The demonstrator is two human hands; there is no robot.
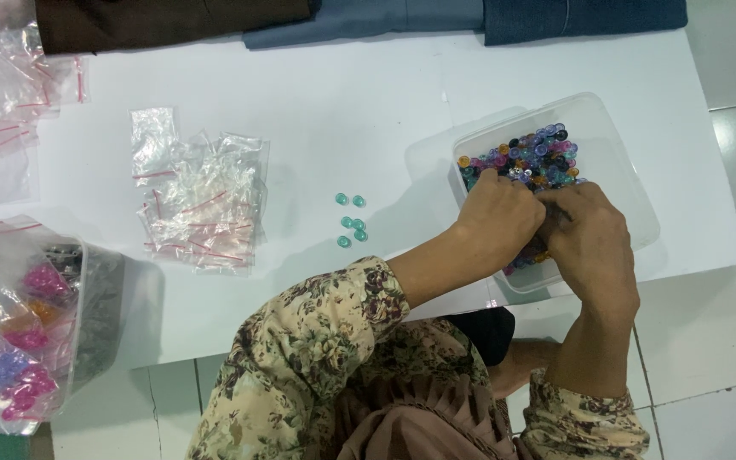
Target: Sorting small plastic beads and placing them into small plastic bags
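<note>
Floral sleeves at bottom edge, forearms reaching up over the table (pixel 317 111) edge into the tub (pixel 615 145).

Left hand (pixel 497 217): fingers curled down into the beads (pixel 526 158), knuckles up. Looks pinched on something, but I can't tell what, fingertips are buried.

Right hand (pixel 594 247): same posture, fingers bent inward toward the left hand, touching it over the tub's near half. Grip contents hidden too.

Tub is clear plastic, square, tilted relative to the table edge, right side of table. Beads are mixed colours (purple, blue, pink, orange, black), piled in the tub's left part; right part bare.

Left of the tub, well apart: five teal beads (pixel 350 220) loose on the table, small cluster.

Further left: pile of small clear zip bags (pixel 202 200) with red seal lines.

Far left, near edge: container (pixel 100 298) with bagged pink, purple and orange beads.

Far top left: more bags (pixel 10 94). Along the far edge: folded fabric (pixel 359 19), brown, grey-blue, dark blue.
</note>
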